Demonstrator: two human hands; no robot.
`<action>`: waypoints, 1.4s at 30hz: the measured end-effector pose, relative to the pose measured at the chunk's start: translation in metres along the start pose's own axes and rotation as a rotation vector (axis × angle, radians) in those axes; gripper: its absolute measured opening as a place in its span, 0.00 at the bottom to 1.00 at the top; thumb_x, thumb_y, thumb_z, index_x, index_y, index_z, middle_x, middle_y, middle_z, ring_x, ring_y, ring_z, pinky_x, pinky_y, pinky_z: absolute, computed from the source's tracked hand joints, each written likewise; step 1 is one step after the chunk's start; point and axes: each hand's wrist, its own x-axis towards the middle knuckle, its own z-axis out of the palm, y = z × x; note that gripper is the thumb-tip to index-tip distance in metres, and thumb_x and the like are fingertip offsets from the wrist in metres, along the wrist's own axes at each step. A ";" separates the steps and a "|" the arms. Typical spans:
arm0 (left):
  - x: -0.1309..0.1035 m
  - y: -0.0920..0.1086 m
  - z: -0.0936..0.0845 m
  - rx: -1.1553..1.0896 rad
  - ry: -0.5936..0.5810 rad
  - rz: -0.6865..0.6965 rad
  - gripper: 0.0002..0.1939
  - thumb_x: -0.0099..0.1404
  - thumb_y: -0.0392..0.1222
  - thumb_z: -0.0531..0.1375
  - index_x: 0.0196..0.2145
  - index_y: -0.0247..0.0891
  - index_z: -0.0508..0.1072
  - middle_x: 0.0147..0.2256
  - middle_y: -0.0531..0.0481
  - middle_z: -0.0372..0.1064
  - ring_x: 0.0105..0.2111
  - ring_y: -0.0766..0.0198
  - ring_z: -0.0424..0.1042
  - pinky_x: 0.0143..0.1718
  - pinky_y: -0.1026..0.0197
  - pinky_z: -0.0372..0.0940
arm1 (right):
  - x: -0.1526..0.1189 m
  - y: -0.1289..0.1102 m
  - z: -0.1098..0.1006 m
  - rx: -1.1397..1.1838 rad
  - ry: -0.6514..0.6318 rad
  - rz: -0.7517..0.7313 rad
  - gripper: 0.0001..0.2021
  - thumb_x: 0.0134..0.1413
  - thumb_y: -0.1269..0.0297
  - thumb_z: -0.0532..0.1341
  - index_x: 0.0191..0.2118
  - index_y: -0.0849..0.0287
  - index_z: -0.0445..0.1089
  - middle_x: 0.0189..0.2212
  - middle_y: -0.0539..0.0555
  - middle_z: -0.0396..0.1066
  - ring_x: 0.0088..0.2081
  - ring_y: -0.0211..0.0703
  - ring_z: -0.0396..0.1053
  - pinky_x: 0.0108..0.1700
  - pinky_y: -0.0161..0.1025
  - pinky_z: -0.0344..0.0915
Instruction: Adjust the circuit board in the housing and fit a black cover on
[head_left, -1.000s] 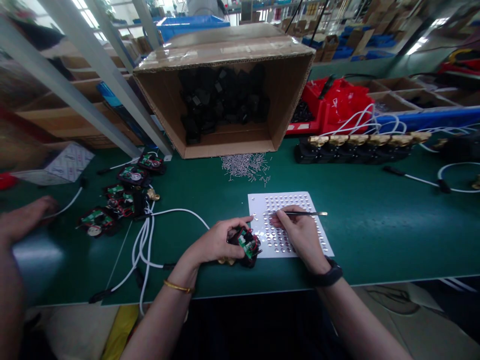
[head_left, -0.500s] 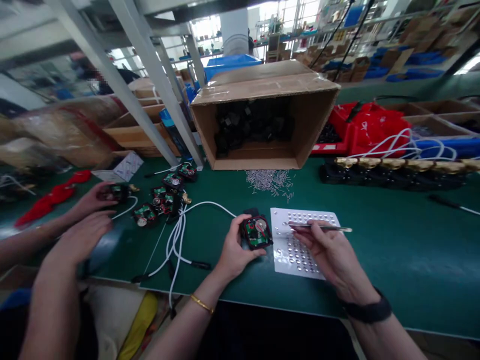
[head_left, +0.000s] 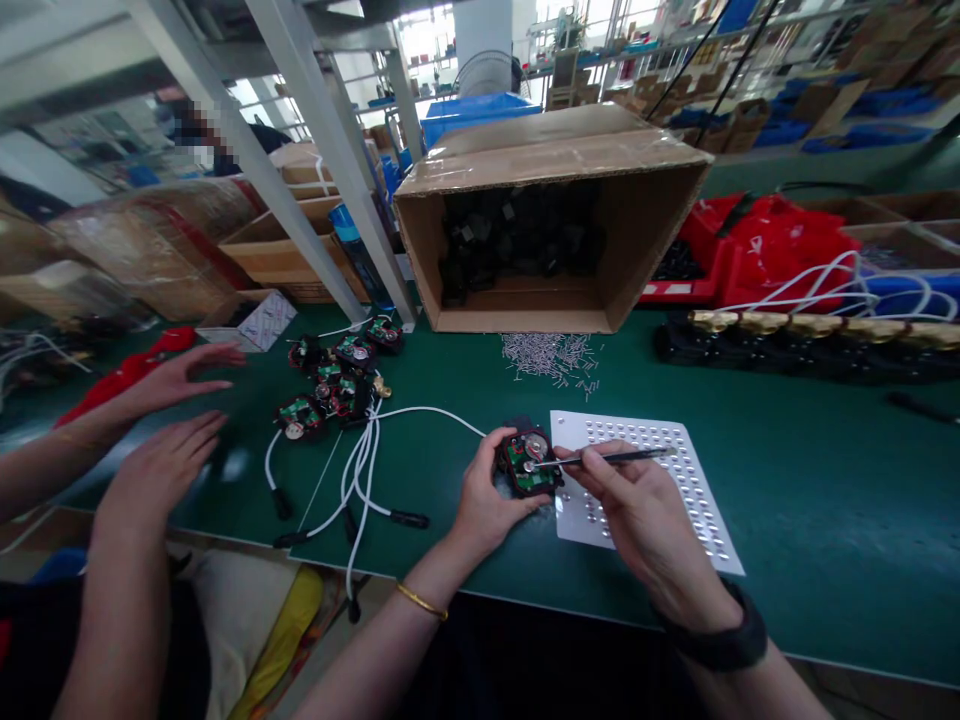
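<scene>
My left hand (head_left: 486, 492) grips a black housing (head_left: 531, 462) with a green circuit board and a round metal disc inside. A white cable (head_left: 427, 409) runs from the housing toward the left. My right hand (head_left: 634, 490) is closed around thin metal tweezers (head_left: 619, 458), whose tip reaches over the circuit board in the housing. Whether the tip holds a small part cannot be made out. Beneath my right hand lies a white sheet (head_left: 574, 518) with rows of small shiny round pieces.
A cardboard box (head_left: 525, 318) of black parts stands behind a heap of small pins (head_left: 551, 358). Circuit units (head_left: 300, 418) with cables lie left, beside another person's hands (head_left: 169, 460). Black units with brass fittings (head_left: 817, 345) line the right; metal posts (head_left: 315, 150) rise at left.
The tweezers have moved left from the white sheet to the housing. At the left, the other person's hands have come away from a unit, which now lies among the others.
</scene>
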 end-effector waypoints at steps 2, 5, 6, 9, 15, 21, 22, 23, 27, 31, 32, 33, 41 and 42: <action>-0.001 0.000 0.001 0.016 0.008 0.011 0.39 0.46 0.41 0.70 0.53 0.42 0.57 0.54 0.44 0.58 0.55 0.53 0.60 0.59 0.49 0.54 | -0.001 0.001 0.000 -0.012 0.005 -0.007 0.11 0.38 0.59 0.70 0.26 0.58 0.71 0.28 0.53 0.76 0.35 0.46 0.73 0.46 0.45 0.66; -0.002 0.001 0.002 0.029 0.015 0.011 0.39 0.46 0.40 0.70 0.53 0.42 0.57 0.54 0.44 0.58 0.55 0.53 0.60 0.59 0.48 0.54 | -0.002 0.003 0.001 -0.006 0.025 -0.029 0.10 0.38 0.60 0.70 0.26 0.57 0.71 0.28 0.53 0.75 0.35 0.46 0.73 0.46 0.45 0.66; -0.002 0.002 0.002 0.031 0.016 0.005 0.39 0.45 0.39 0.70 0.53 0.42 0.57 0.54 0.44 0.59 0.55 0.53 0.60 0.58 0.48 0.54 | -0.002 0.003 0.002 -0.002 0.034 -0.035 0.10 0.38 0.60 0.70 0.26 0.57 0.70 0.28 0.53 0.75 0.36 0.47 0.73 0.46 0.45 0.66; -0.002 0.003 0.002 0.033 0.023 -0.001 0.39 0.46 0.40 0.70 0.53 0.42 0.57 0.54 0.44 0.59 0.55 0.53 0.60 0.58 0.48 0.55 | -0.003 0.005 0.003 0.010 0.061 -0.047 0.10 0.37 0.60 0.70 0.25 0.57 0.70 0.28 0.53 0.75 0.37 0.49 0.73 0.45 0.46 0.67; -0.001 0.005 0.002 0.061 0.050 0.033 0.39 0.46 0.41 0.70 0.53 0.43 0.57 0.54 0.45 0.59 0.54 0.53 0.61 0.57 0.48 0.56 | -0.004 0.006 0.009 0.018 0.104 -0.064 0.11 0.36 0.61 0.71 0.25 0.56 0.70 0.27 0.53 0.75 0.34 0.47 0.74 0.44 0.44 0.68; -0.001 0.011 0.001 0.129 0.073 0.059 0.38 0.45 0.43 0.70 0.52 0.41 0.59 0.52 0.44 0.62 0.53 0.53 0.62 0.55 0.48 0.58 | -0.006 0.005 0.012 -0.032 0.109 -0.061 0.11 0.36 0.60 0.71 0.26 0.57 0.70 0.28 0.53 0.76 0.33 0.45 0.73 0.46 0.44 0.66; -0.001 0.012 0.001 0.132 0.072 0.063 0.37 0.46 0.43 0.70 0.52 0.41 0.59 0.52 0.44 0.62 0.53 0.53 0.62 0.55 0.48 0.58 | -0.006 0.005 0.012 -0.039 0.109 -0.063 0.11 0.36 0.61 0.71 0.26 0.57 0.70 0.28 0.53 0.76 0.33 0.45 0.72 0.46 0.44 0.66; -0.001 0.012 0.001 0.134 0.073 0.067 0.37 0.46 0.44 0.70 0.52 0.41 0.59 0.52 0.44 0.62 0.53 0.53 0.62 0.55 0.48 0.58 | -0.006 0.005 0.012 -0.046 0.106 -0.065 0.11 0.36 0.61 0.71 0.26 0.56 0.70 0.28 0.52 0.76 0.34 0.45 0.72 0.46 0.44 0.66; -0.001 0.012 0.000 0.135 0.075 0.074 0.37 0.46 0.44 0.70 0.51 0.41 0.59 0.52 0.44 0.62 0.53 0.53 0.63 0.55 0.49 0.58 | -0.006 0.005 0.012 -0.068 0.100 -0.080 0.10 0.37 0.61 0.70 0.26 0.56 0.70 0.28 0.52 0.76 0.34 0.45 0.72 0.46 0.44 0.65; -0.001 0.010 0.001 0.138 0.077 0.083 0.38 0.46 0.42 0.70 0.52 0.41 0.58 0.52 0.44 0.62 0.53 0.53 0.62 0.55 0.49 0.58 | -0.005 0.006 0.011 -0.068 0.101 -0.082 0.10 0.37 0.61 0.70 0.26 0.56 0.70 0.27 0.52 0.76 0.34 0.46 0.72 0.44 0.45 0.66; -0.001 0.010 0.001 0.140 0.080 0.085 0.38 0.46 0.42 0.70 0.52 0.41 0.58 0.52 0.44 0.62 0.53 0.53 0.62 0.55 0.49 0.58 | -0.005 0.006 0.011 -0.065 0.100 -0.079 0.11 0.36 0.61 0.71 0.26 0.56 0.70 0.27 0.53 0.76 0.34 0.46 0.72 0.44 0.45 0.66; -0.001 0.009 0.002 0.140 0.085 0.088 0.38 0.45 0.42 0.70 0.52 0.41 0.58 0.52 0.44 0.62 0.53 0.53 0.62 0.55 0.49 0.58 | -0.005 0.006 0.011 -0.063 0.099 -0.076 0.11 0.36 0.61 0.71 0.26 0.56 0.70 0.27 0.53 0.76 0.34 0.47 0.72 0.44 0.46 0.66; -0.001 0.006 0.003 0.131 0.092 0.067 0.38 0.46 0.39 0.70 0.52 0.41 0.58 0.52 0.45 0.61 0.53 0.55 0.62 0.55 0.49 0.58 | -0.004 0.008 0.009 -0.068 0.059 -0.098 0.10 0.39 0.60 0.70 0.26 0.58 0.71 0.29 0.53 0.76 0.36 0.45 0.71 0.46 0.43 0.63; -0.002 0.005 0.003 0.119 0.089 0.064 0.38 0.46 0.39 0.70 0.53 0.41 0.57 0.53 0.45 0.61 0.53 0.55 0.62 0.55 0.49 0.58 | -0.004 0.008 0.009 -0.072 0.058 -0.102 0.10 0.40 0.60 0.70 0.26 0.58 0.71 0.30 0.53 0.76 0.36 0.44 0.71 0.45 0.43 0.63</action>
